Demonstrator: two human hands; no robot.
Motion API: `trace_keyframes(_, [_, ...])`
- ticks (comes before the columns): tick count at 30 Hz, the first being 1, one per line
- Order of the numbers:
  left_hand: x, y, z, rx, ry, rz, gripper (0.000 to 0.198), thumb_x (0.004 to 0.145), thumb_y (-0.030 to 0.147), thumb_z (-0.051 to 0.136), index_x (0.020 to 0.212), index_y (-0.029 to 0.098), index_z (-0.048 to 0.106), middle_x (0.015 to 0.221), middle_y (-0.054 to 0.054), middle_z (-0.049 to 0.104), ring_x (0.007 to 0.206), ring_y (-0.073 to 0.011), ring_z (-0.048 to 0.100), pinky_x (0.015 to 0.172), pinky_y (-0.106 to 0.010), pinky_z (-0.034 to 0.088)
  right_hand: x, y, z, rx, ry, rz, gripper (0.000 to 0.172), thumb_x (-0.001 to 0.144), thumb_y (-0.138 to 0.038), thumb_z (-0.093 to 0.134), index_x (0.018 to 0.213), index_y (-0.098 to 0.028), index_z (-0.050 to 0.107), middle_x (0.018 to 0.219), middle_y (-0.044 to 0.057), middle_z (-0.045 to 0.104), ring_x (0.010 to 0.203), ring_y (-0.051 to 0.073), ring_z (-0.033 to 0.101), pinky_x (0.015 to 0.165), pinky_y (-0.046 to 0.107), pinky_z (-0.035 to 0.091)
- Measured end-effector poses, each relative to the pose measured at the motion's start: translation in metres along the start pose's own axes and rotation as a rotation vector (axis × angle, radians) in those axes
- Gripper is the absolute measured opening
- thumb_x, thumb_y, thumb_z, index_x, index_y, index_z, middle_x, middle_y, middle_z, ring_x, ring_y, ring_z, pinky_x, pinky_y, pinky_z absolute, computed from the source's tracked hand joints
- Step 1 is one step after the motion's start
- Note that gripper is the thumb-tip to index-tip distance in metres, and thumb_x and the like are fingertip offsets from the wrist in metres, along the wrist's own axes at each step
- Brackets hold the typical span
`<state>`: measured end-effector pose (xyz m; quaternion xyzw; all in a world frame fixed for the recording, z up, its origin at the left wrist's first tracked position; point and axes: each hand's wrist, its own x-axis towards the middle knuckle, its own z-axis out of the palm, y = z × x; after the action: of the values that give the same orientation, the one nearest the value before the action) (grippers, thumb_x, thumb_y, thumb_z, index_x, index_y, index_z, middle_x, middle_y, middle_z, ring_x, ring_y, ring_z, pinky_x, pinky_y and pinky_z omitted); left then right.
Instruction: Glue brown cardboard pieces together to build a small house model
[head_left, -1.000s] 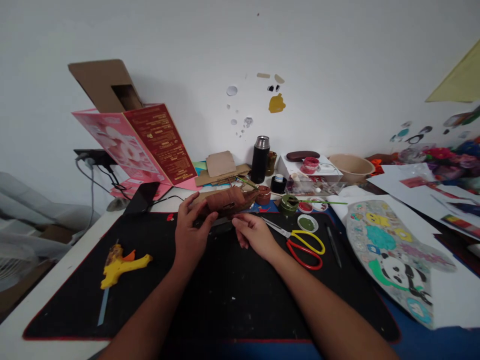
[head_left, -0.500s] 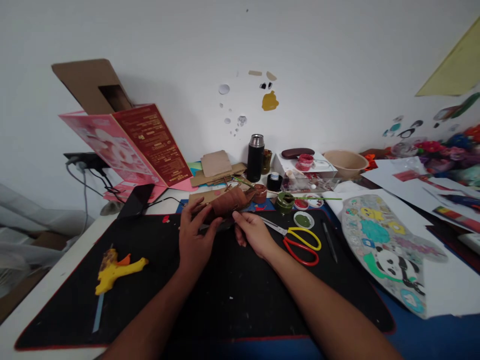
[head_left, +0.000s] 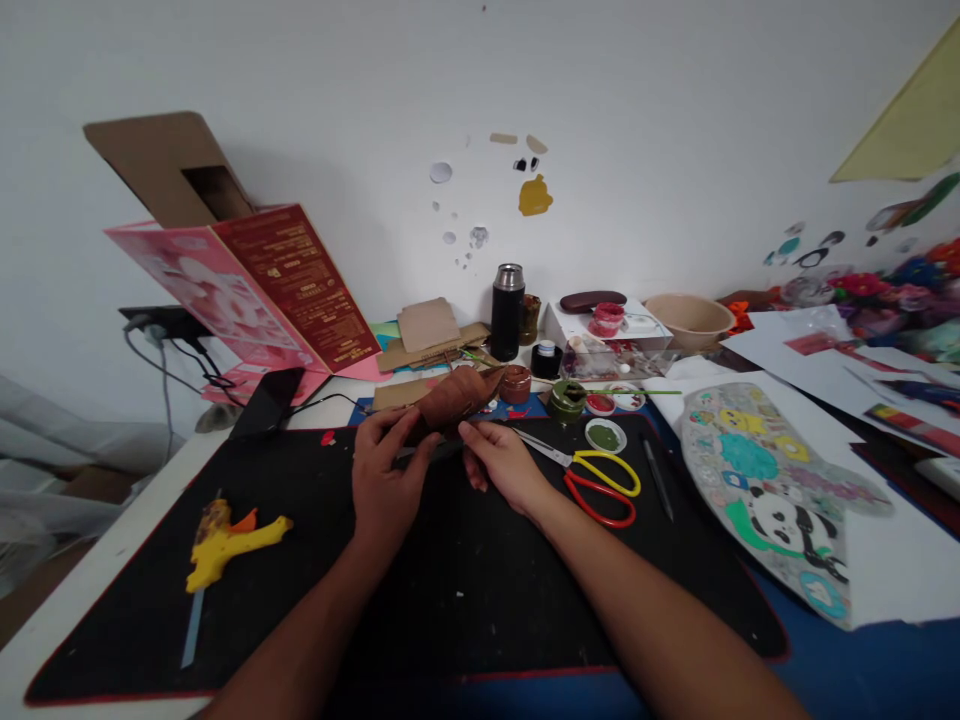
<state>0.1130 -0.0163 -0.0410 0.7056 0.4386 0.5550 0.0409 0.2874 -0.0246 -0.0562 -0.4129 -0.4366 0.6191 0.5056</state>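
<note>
A brown cylindrical craft piece [head_left: 452, 396], with a pointed, twig-like right end, is held at a tilt above the black mat. My left hand [head_left: 388, 462] wraps its fingers around the left end. Below it my right hand [head_left: 499, 462] is closed, thumb against fingertips, at the piece's lower edge. Whatever lies inside that pinch is hidden. Just right of my right hand lie scissors [head_left: 604, 487] with one yellow and one red handle. Behind the piece stand an open jar of brown paint [head_left: 516, 385] and a jar of green paint [head_left: 566, 402].
A yellow glue gun [head_left: 232, 540] lies on the black mat [head_left: 450, 640] at left. A black thermos [head_left: 508, 315] stands at the back. A green paint lid [head_left: 604, 436], a pen [head_left: 658, 478] and a painted panda cutout [head_left: 772, 490] lie to the right. A pink-and-red folded card [head_left: 292, 290] leans at back left.
The brown piece has turned slightly in my hands, its surface showing differently. Both hands keep nearly the same grip. The whole view has shifted a little.
</note>
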Motion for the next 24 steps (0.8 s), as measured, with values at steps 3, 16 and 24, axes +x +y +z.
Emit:
trace_keyframes(3, [0.0016,0.0022,-0.0012,0.004,-0.005,0.011,0.026,0.093,0.03,0.073,0.119,0.026,0.074,0.116,-0.006,0.067,0.111,-0.0247,0.066,0.095,-0.044,0.059,-0.0004,-0.0007,0.0001,0.001,-0.003,0.004,0.055,0.082,-0.073,0.071,0.081,-0.02,0.06,0.052,-0.007,0.055,0.038,0.009,0.049,0.034,0.019,0.034])
trace_keyframes(16, [0.0037,0.0012,-0.0028,0.016,-0.05,0.067,0.021,0.094,0.031,0.071,0.115,0.027,0.074,0.095,-0.003,0.073,0.116,-0.0271,0.066,0.102,-0.047,0.053,-0.0002,-0.0012,0.0011,0.001,-0.026,-0.01,0.052,0.084,-0.072,0.069,0.086,-0.02,0.062,0.054,-0.007,0.055,0.039,0.009,0.049,0.035,0.02,0.034])
trace_keyframes(24, [0.0009,-0.0016,-0.0012,-0.039,-0.071,0.01,0.024,0.094,0.03,0.073,0.117,0.026,0.074,0.112,-0.005,0.075,0.118,-0.026,0.065,0.102,-0.046,0.054,-0.0006,-0.0023,0.0016,-0.009,-0.012,0.006,0.054,0.083,-0.074,0.069,0.081,-0.021,0.058,0.054,-0.007,0.056,0.039,0.009,0.05,0.035,0.02,0.034])
